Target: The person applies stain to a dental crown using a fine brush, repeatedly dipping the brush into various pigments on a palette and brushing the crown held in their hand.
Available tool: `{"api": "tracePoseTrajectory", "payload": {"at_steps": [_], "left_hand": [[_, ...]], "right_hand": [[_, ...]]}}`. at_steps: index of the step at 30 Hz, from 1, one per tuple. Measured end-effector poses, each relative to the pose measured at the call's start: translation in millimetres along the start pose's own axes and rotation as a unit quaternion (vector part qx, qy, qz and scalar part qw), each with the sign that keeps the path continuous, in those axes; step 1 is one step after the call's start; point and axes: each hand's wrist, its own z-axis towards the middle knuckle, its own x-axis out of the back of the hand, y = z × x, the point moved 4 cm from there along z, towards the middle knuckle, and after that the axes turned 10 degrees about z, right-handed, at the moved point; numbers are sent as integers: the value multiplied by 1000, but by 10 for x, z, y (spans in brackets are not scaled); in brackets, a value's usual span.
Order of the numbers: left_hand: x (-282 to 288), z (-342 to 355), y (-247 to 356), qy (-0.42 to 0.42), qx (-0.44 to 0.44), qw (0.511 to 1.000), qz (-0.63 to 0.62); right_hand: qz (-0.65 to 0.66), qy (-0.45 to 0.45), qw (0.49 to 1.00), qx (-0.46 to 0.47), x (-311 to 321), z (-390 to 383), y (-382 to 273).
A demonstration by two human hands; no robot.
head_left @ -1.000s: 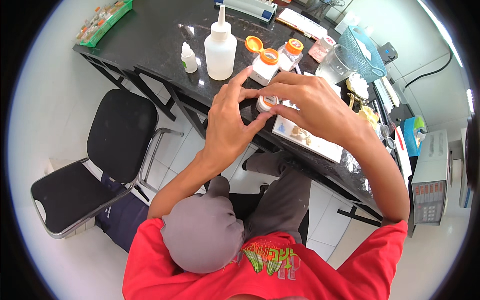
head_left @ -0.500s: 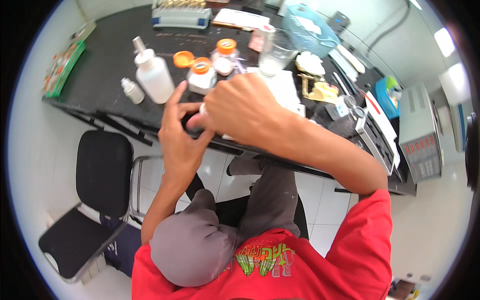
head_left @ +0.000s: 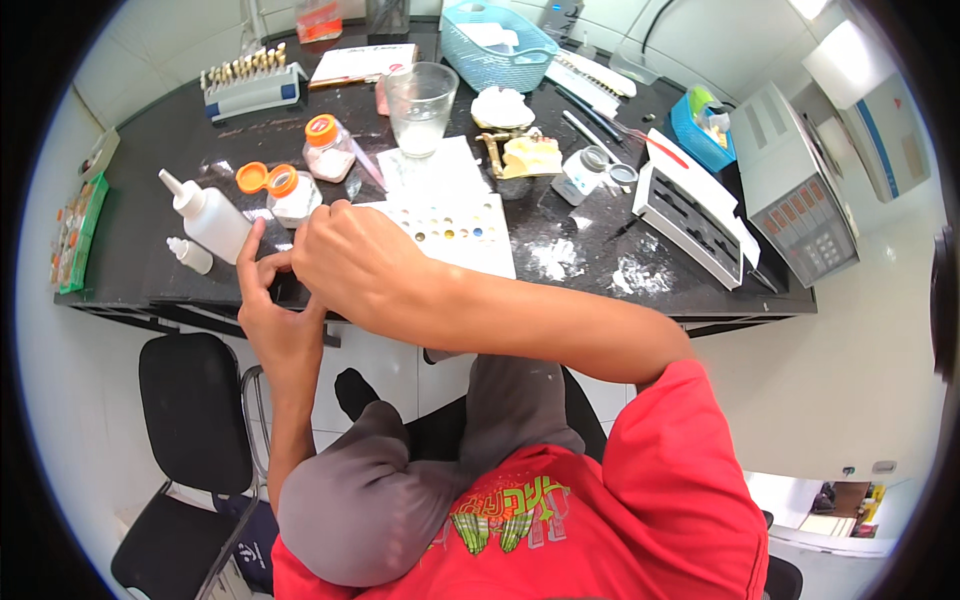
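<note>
My left hand (head_left: 285, 325) and my right hand (head_left: 365, 265) meet over the table's front edge. The right hand is curled, its knuckles up, against the left fingers; whatever lies between them is hidden. The left index finger points upward beside a white squeeze bottle (head_left: 217, 225), and its other fingers bend toward the right hand. Just beyond the hands stands a clear jar (head_left: 294, 208) of pale powder, its orange cap flipped up. A second orange-capped jar (head_left: 330, 163) is behind it. My right forearm passes over part of a white palette (head_left: 465, 235) with coloured spots.
A small dropper bottle (head_left: 190, 256) stands left. Beyond the palette are a glass (head_left: 421, 112), white paper (head_left: 435, 168) and a dental cast (head_left: 532, 156). Rightward lie a small jar (head_left: 580, 178), spilled white powder (head_left: 555, 260) and an instrument case (head_left: 690, 225). A chair (head_left: 192, 410) stands at left.
The whole view has swung right, so table things appear farther left and more of the right side shows. The hands stay together in much the same pose.
</note>
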Motion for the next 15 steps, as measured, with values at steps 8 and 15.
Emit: {"api": "tracePoseTrajectory", "payload": {"at_steps": [8, 15], "left_hand": [[3, -84, -50, 25, -43, 997, 57], [230, -869, -1036, 70, -20, 993, -93]], "right_hand": [[86, 80, 991, -61, -58, 8, 133], [159, 184, 969, -51, 467, -396, -68]]}}
